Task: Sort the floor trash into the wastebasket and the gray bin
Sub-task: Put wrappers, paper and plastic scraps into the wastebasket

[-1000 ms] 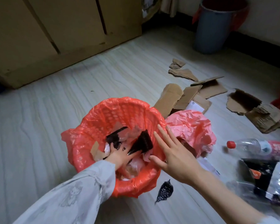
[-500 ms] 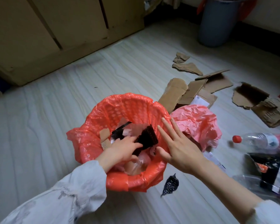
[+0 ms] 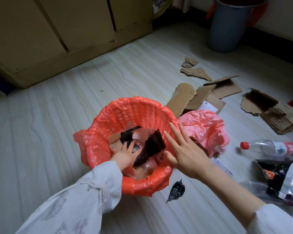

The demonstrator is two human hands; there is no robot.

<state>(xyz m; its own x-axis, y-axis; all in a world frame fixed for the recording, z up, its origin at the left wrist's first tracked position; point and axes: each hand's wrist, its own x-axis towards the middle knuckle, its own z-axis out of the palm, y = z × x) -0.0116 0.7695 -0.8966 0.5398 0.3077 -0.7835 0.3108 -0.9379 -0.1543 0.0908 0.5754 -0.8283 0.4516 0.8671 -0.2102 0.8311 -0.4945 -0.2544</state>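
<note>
Head view: left hand (image 3: 125, 155) presses flat on trash inside the orange-lined wastebasket (image 3: 108, 115); right hand (image 3: 186, 151), grip apart, rests at its 3 o'clock rim.

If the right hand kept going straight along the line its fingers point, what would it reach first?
The right hand points up and slightly left, fingers spread over the wastebasket's near-right rim. Going straight on, it would probably cross the open mouth and meet the far inner wall of the red liner; depth is hard to judge.
</note>
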